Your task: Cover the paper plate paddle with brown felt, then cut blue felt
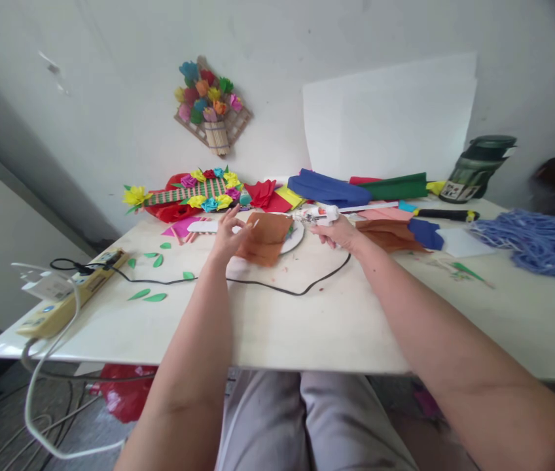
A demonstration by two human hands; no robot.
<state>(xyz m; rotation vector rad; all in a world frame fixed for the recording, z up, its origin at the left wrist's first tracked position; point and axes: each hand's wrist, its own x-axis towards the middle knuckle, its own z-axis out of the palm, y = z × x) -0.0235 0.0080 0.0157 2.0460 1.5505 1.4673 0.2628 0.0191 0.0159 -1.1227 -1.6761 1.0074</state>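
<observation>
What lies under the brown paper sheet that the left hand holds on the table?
Under the brown paper sheet a white plate's rim shows at the right. The rest of the plate is covered.

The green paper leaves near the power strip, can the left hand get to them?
Probably yes. The left hand is pinching the brown paper, so it would have to let go first. The green paper leaves lie flat on the table to its left, with only the thin black cord between.

A power strip [69, 294] lies left on the table [307, 327], yarn [537, 242] right, folded sheets [356, 188] behind.
</observation>
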